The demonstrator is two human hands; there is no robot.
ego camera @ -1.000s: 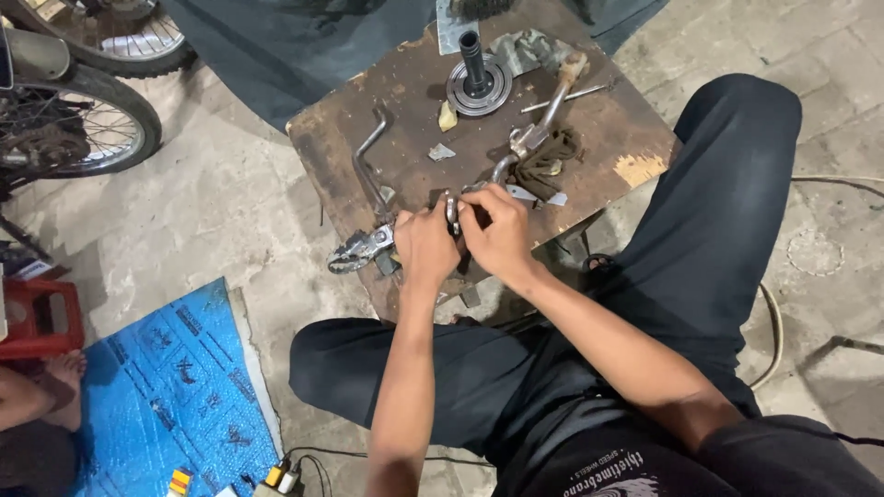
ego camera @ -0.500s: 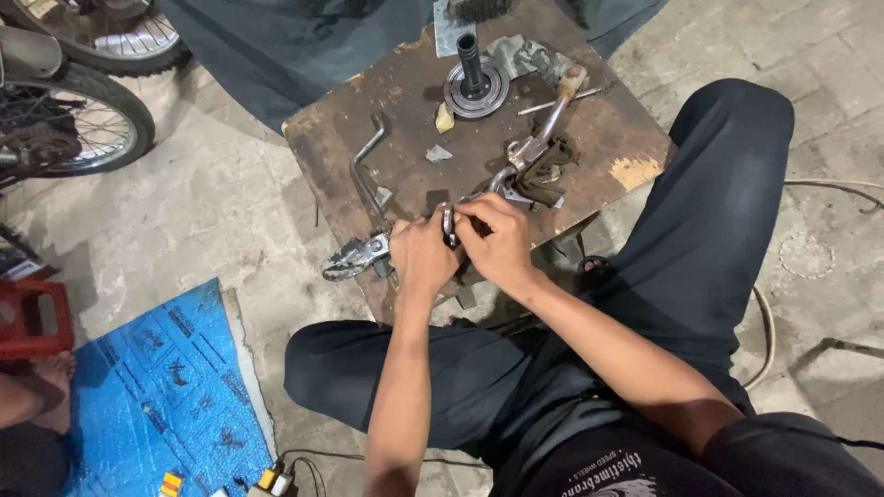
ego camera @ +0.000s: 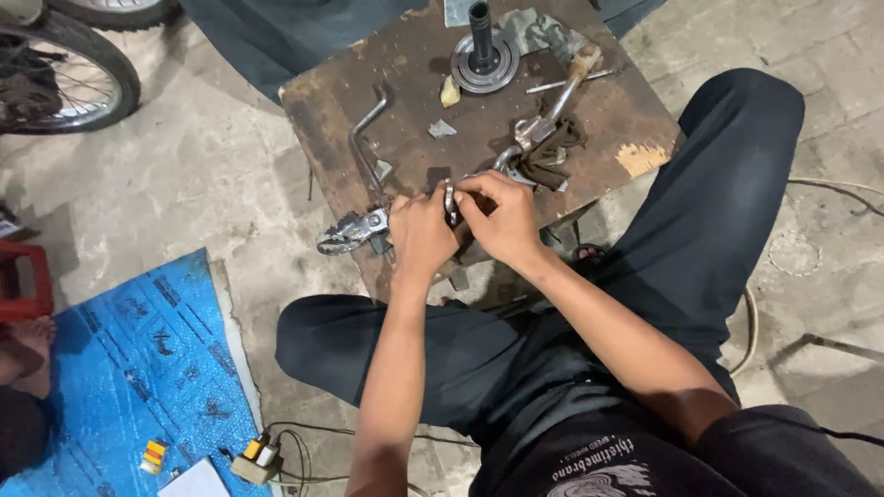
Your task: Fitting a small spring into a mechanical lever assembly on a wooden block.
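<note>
My left hand [ego camera: 420,232] and my right hand [ego camera: 497,213] meet at the near edge of a worn brown wooden board [ego camera: 414,83]. Both pinch a small metal part [ego camera: 448,197] between their fingertips. A metal foot peg [ego camera: 350,230] juts out left of my left hand, past the board's edge. A bent metal lever [ego camera: 365,138] lies on the board behind it. Behind my right hand a second lever with a pale grip [ego camera: 557,101] rests on a dark rag [ego camera: 552,152].
A round metal hub with an upright black shaft [ego camera: 482,57] stands at the board's far side, beside a thin rod [ego camera: 564,83]. A bicycle wheel [ego camera: 64,64] is at far left. A blue sheet [ego camera: 129,368] and a red stool [ego camera: 26,281] lie on the concrete floor.
Both hands stay together on the small metal part, with only slight finger shifts. The view has drifted a little.
</note>
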